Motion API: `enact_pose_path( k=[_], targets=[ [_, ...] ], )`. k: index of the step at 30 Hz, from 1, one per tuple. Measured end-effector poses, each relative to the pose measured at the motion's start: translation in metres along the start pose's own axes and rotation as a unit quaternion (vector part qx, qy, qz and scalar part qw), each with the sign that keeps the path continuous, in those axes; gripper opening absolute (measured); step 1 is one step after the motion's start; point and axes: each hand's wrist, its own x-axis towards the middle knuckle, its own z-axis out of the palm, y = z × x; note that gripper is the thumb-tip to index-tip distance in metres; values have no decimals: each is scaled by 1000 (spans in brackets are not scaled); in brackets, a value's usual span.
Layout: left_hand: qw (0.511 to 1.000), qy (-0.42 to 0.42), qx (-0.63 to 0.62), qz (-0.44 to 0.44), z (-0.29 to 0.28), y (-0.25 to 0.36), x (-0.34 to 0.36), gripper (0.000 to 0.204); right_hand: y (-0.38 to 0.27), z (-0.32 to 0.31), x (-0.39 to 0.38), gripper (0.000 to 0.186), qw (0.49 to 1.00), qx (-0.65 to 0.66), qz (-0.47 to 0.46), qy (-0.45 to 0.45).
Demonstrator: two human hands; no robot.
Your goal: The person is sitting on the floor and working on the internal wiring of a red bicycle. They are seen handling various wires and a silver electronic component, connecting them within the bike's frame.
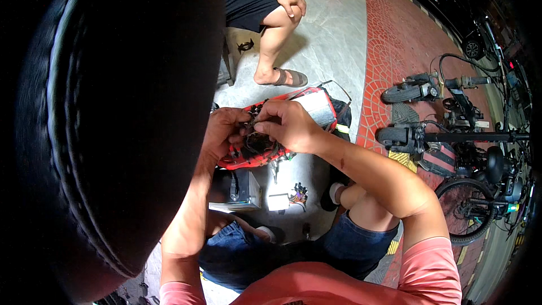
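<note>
A long red housing (232,164) lies in front of me on the floor, with a tangle of dark wires (258,143) inside it. At its far right end sits a silver ribbed metal box (317,107). My left hand (221,131) is over the housing's left part, its fingers curled inward next to the wires. From the right, my right hand (291,126) meets it with thumb and forefinger pinched together. The fingertips of both hands nearly touch, closed around something small and dark just above the wires. What exactly they hold is too small and covered to tell.
Nearer my legs lie a box with a black object (234,187) and a white block with coloured wires (298,195). Across from me is a seated person's sandalled foot (282,77). Scooters (420,135) and a bicycle wheel (464,210) stand right. A large dark shape (130,107) blocks the left.
</note>
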Motion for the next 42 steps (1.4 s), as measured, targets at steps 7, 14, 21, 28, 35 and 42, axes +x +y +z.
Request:
enact_pose_path(
  k=[7, 14, 21, 28, 35, 42],
  targets=[
    [981, -126, -135, -58, 6, 5, -22, 14, -7, -10, 2, 14, 977, -141, -157, 40],
    [977, -148, -150, 24, 13, -10, -19, 18, -25, -11, -3, 27, 981, -132, -118, 80],
    [981, -134, -128, 57, 24, -17, -16, 19, -31, -17, -2, 25, 977, -176, -111, 56],
    [977, -35, 147, 151, 28, -6, -15, 19, -32, -20, -8, 25, 932, -349, -86, 46],
    [935, 30, 254, 247, 22, -17, 1, 19, -28, -12, -3, 26, 939, -337, -52, 36],
    [948, 6, 258, 188, 37, -22, 15, 18, -11, -22, -11, 51, 928, -355, 107, -50]
  ],
)
